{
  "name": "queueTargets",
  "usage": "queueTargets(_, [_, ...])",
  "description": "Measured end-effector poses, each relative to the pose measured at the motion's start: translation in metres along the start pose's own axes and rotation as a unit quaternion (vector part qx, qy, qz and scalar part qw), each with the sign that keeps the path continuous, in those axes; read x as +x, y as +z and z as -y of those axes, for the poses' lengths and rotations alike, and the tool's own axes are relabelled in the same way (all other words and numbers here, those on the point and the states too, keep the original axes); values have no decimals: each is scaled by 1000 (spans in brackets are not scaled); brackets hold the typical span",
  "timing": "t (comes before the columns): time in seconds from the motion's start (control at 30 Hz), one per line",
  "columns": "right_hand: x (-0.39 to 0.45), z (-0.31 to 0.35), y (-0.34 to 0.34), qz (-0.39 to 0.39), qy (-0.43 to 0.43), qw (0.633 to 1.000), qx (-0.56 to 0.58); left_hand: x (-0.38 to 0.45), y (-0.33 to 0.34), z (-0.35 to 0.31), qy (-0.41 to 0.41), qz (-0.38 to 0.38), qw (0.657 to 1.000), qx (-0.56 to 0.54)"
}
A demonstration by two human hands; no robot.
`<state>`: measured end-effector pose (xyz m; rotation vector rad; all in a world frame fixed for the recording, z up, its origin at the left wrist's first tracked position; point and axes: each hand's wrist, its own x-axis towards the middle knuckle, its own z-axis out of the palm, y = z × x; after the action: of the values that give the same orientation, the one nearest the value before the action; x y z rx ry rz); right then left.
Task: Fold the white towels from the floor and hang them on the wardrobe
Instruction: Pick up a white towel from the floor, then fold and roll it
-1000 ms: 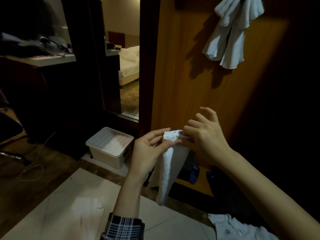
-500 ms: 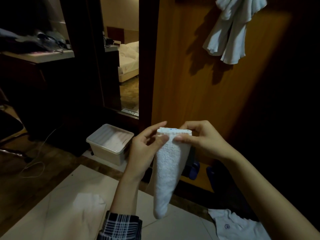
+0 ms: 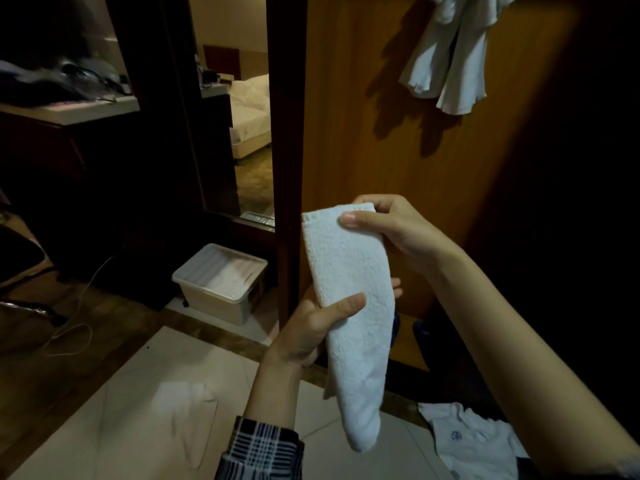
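Two hands hold one folded towel [image 3: 349, 306] at centre: right hand [image 3: 398, 230] pinches its top at 12, left hand [image 3: 311, 327] grips mid-length. Hung towels [image 3: 450, 64] at 1 on wardrobe [image 3: 363, 133]. Cloth [image 3: 467, 441] at 5 bears a blue logo, unreadable.

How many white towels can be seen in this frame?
3: one held between both hands, one hanging on the wardrobe door, one on the floor at lower right. Others may be hidden.

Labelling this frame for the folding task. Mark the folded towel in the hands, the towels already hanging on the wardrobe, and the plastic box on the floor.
folded towel [image 3: 349, 278], head view, middle of its terry face.
hanging towels [image 3: 446, 64], head view, centre of the draped bunch.
plastic box [image 3: 221, 271], head view, its lid.
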<state>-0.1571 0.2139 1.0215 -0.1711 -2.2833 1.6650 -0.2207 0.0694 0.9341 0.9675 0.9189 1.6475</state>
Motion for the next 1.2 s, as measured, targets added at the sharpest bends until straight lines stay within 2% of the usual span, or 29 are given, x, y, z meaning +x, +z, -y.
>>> queueTargets(0.1, [3, 1, -1, -17, 26, 1000, -5, 0, -2, 0, -19, -7, 999, -32])
queueTargets(0.27, [10, -12, -2, -52, 110, 993, -7, 6, -7, -1, -52, -93, 994, -39])
queueTargets(0.33, [7, -23, 5, -62, 163, 984, 43, 7, -6, -3, -62, -135, 988, -38])
queueTargets(0.43, [-7, -51, 19, -41, 221, 957, 185, 9, 0, -9, -34, -206, 976, -58])
queueTargets(0.5, [-16, -72, 29, -48, 250, 938, 237, 10, 1, -11, -10, -275, 957, -87])
queueTargets(0.63, [-39, -97, 48, -98, 302, 926, 203, 11, -8, -10, 16, -407, 903, -137])
queueTargets(0.77, [-60, -109, 53, -17, 314, 925, 212, 6, -20, -11, 30, -481, 862, -157])
queueTargets(0.87, [-67, -113, 52, -8, 328, 920, 216, 3, -32, -9, 41, -512, 841, -170])
queueTargets(1.0, [-69, -121, 46, -21, 317, 894, 318, -2, -43, -5, 53, -549, 813, -186])
queueTargets(1.1, [-70, -124, 47, -69, 319, 859, 394, -4, -45, -7, 68, -568, 798, -191])
queueTargets(1.2, [-69, -126, 52, -116, 326, 848, 402, -5, -48, -8, 74, -579, 787, -200])
